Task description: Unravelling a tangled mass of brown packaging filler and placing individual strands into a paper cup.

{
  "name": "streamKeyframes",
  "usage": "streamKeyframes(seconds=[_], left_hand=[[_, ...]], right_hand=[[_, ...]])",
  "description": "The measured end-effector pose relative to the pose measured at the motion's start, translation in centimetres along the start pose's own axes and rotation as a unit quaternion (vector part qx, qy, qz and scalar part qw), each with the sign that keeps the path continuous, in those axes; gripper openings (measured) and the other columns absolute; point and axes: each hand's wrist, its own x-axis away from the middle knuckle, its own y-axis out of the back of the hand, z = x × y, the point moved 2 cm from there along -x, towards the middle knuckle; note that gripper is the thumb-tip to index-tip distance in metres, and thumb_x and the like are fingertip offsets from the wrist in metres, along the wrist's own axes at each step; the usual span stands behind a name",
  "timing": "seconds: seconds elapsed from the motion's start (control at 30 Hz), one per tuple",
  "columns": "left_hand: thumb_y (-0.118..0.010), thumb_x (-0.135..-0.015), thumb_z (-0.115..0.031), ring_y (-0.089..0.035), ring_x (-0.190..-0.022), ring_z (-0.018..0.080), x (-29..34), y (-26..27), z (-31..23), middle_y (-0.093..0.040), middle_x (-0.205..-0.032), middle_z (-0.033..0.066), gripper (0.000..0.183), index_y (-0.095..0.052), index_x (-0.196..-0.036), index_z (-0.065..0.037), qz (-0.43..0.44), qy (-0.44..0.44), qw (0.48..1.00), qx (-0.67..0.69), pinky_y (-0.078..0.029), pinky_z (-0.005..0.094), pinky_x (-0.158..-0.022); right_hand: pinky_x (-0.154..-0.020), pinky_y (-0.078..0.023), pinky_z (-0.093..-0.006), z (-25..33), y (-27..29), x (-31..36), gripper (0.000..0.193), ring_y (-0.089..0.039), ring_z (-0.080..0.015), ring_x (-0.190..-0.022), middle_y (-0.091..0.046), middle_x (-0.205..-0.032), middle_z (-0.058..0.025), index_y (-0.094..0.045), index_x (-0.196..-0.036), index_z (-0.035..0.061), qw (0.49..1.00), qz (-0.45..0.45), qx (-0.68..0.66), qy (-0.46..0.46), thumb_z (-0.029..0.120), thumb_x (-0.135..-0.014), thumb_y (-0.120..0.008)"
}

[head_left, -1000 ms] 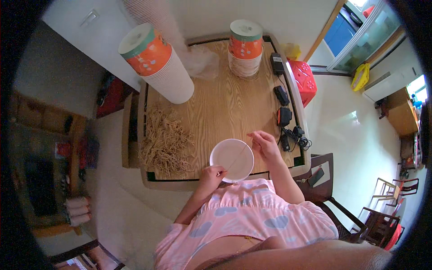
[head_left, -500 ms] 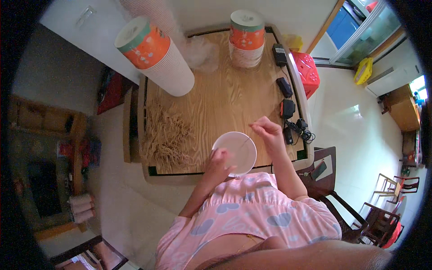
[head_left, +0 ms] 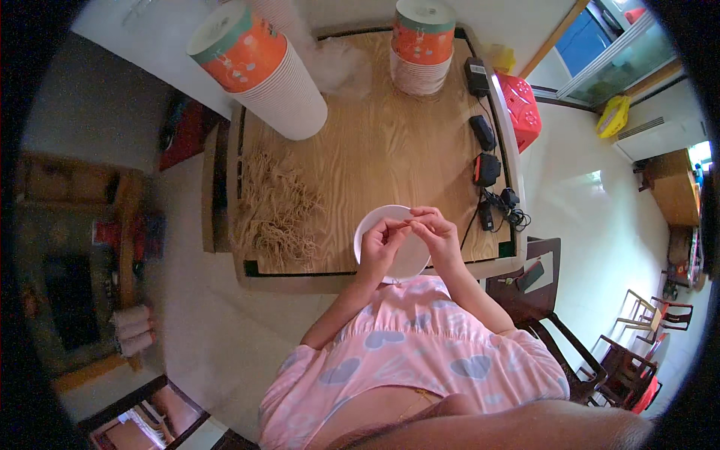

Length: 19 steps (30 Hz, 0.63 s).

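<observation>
A white paper bowl (head_left: 410,261) stands near the table's front edge, close to my body. Over its rim my left hand (head_left: 381,246) and my right hand (head_left: 436,235) meet with fingertips pinched together. Something tiny and brownish shows between the fingertips, too small to name. To the left of the bowl lies a tangled heap of brown, stringy fibres (head_left: 279,214). Behind the heap, a tall tilted stack of white paper buckets (head_left: 279,94) carries an orange and green print on its top one. A shorter upright stack (head_left: 422,46) sits at the back right.
Black power adapters (head_left: 486,170) and cables (head_left: 507,210) line the table's right edge. Whitish, see-through plastic (head_left: 339,66) lies at the back. A red stool (head_left: 519,111) is beyond the right edge. A dark chair (head_left: 541,296) holding a phone (head_left: 530,275) stands at the near right.
Both hands have come together above the bowl: my right moved left, my left rose from inside the bowl. The thin strand hanging from my right hand no longer shows. The view has shifted slightly.
</observation>
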Motion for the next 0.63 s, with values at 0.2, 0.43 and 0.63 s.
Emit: streamKeyframes(seconds=[0.2,0.43,0.63], left_hand=[[-0.061,-0.078,-0.012,-0.046,-0.059,0.0018,0.6,0.2,0.9,-0.056,-0.069,-0.0032,0.009,-0.063,-0.083,-0.004,-0.047,-0.031,0.998,-0.039,-0.035,0.0169,-0.051],[-0.063,-0.077,-0.019,-0.036,-0.043,0.0010,0.5,0.6,0.8,-0.048,-0.053,-0.0073,0.014,-0.066,-0.083,-0.007,-0.047,0.045,0.996,-0.057,-0.026,0.0186,-0.039],[-0.064,-0.077,-0.023,-0.036,-0.043,0.0016,0.5,0.7,1.5,-0.048,-0.053,-0.0069,0.019,-0.065,-0.085,-0.006,-0.015,0.072,0.995,-0.065,-0.027,0.0184,-0.039]], right_hand=[[-0.077,-0.040,-0.0218,-0.6,1.2,0.4,0.007,-0.051,-0.0100,-0.085,-0.055,-0.089,-0.0045,-0.060,-0.080,0.0000,0.999,-0.021,0.003,-0.050,0.006,-0.080,-0.058],[-0.074,-0.043,-0.0244,2.7,1.2,0.2,0.011,-0.054,-0.0115,-0.082,-0.058,-0.088,-0.0051,-0.056,-0.086,0.0010,0.969,0.101,0.209,0.087,0.005,-0.077,-0.061],[-0.077,-0.046,-0.0333,2.9,2.2,-1.1,0.025,-0.057,-0.0206,-0.087,-0.058,-0.096,-0.0084,-0.055,-0.101,0.0077,0.801,0.283,0.464,0.251,0.010,-0.077,-0.061]])
